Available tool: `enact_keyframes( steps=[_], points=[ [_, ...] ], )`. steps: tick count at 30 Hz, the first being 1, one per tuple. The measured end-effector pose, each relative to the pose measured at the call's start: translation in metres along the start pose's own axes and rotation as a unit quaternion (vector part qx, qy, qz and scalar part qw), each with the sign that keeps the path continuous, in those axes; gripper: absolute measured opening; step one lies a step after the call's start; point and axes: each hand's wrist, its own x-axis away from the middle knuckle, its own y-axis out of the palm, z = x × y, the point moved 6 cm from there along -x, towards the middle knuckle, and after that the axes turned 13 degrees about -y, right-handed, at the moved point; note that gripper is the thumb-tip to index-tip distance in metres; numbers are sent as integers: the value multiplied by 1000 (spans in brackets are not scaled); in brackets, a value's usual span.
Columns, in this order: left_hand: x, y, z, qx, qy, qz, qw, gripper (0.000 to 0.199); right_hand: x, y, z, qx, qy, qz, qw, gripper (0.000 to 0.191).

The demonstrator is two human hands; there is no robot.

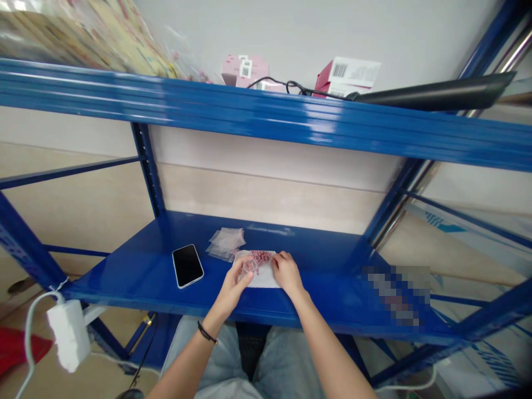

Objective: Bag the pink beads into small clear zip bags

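We saw a shelf (pixel 208 249) of blue painted steel, its glossy finish streaked with light. On the shelf lay a phone (pixel 188 266) with a smooth, shiny glass face and thin bags (pixel 225 244) of clear plastic with a soft sheen. Also on the shelf was a matt white sheet (pixel 260 282), paper or cloth, we could not tell, with glossy pink beads (pixel 261 259) and a smooth clear plastic piece (pixel 249 267) above it. Below the shelf were jeans (pixel 220 349) of pale, matt denim.
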Motion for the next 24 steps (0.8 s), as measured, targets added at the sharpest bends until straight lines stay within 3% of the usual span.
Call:
enact_keyframes(
  steps=[11, 24],
  points=[
    [-1, 8, 1, -5, -27, -41, 999, 38, 3, -4, 6, 8, 15, 30, 999, 19],
    [-7, 10, -13, -4, -42, -56, 998, 40, 11, -3, 3, -5, -18, 43, 999, 17]
  ],
)
